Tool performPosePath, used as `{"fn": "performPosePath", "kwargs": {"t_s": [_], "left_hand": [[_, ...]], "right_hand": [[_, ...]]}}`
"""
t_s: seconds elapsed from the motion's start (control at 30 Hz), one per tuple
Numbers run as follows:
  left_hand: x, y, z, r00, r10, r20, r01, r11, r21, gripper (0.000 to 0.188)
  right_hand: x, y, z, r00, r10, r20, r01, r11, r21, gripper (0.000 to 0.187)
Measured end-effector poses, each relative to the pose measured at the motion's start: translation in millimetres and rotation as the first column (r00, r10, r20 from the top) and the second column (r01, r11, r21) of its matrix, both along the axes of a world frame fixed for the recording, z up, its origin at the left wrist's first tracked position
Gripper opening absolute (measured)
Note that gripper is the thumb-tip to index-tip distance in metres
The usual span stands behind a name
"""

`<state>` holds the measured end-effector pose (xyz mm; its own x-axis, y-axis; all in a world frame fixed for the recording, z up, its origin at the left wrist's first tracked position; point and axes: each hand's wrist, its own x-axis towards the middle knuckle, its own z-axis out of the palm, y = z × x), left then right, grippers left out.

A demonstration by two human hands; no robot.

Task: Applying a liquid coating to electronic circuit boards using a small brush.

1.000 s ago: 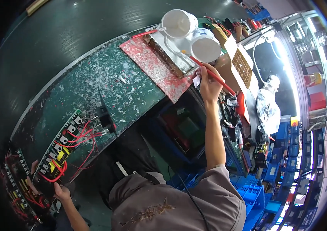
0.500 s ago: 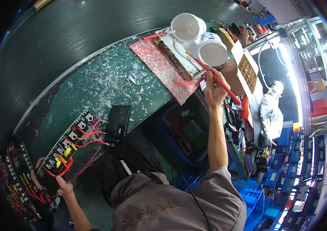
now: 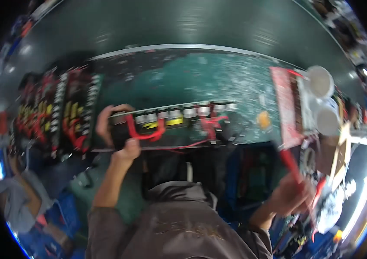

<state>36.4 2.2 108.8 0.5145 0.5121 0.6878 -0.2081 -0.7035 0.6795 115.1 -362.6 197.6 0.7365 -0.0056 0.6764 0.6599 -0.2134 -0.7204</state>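
My left hand [image 3: 127,150] is closed on the left end of a long circuit board [image 3: 172,118], fingers behind it and thumb in front. The board carries a row of silvery parts, yellow parts and thick red wires [image 3: 147,137]. Thinner red leads run to a dark block [image 3: 230,129] by the board's right end. Off to the right, my right hand [image 3: 293,195] is wrapped round a red-handled brush [image 3: 290,164], smeared by motion. Its tip points up and left, too blurred to make out.
Several similar boards [image 3: 58,112] stand in a row at the left. The green bench top [image 3: 218,77] is flecked with white. Two white buckets [image 3: 320,82] stand at the right beside a red-and-white stained board [image 3: 286,103]. A co-worker's arm [image 3: 28,190] shows at lower left.
The view has swung left. The circuit board is now level above the bench's front edge, still in my left hand. My right hand has drawn the brush back from the buckets.
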Motion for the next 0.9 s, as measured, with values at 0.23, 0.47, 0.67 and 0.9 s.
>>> {"fn": "performPosePath", "kwargs": {"t_s": [0.23,0.47,0.67,0.9], "left_hand": [[-1,3,9,0.977,-0.194,0.09,0.207,0.962,-0.178,0.083],[0,10,8,0.974,-0.209,0.093,0.223,0.958,-0.179,0.079],[-1,8,8,0.973,-0.211,0.091,0.224,0.958,-0.181,0.076],[-1,7,6,0.974,-0.209,0.085,0.221,0.958,-0.183,0.076]], "right_hand": [[-6,116,42,0.681,0.716,0.154,-0.644,0.685,-0.34,0.029],[-11,148,47,0.663,0.738,0.125,-0.641,0.646,-0.414,0.03],[-11,154,45,0.68,0.719,0.141,-0.603,0.658,-0.451,0.024],[-11,144,50,0.693,0.701,0.168,-0.592,0.687,-0.421,0.026]]}}
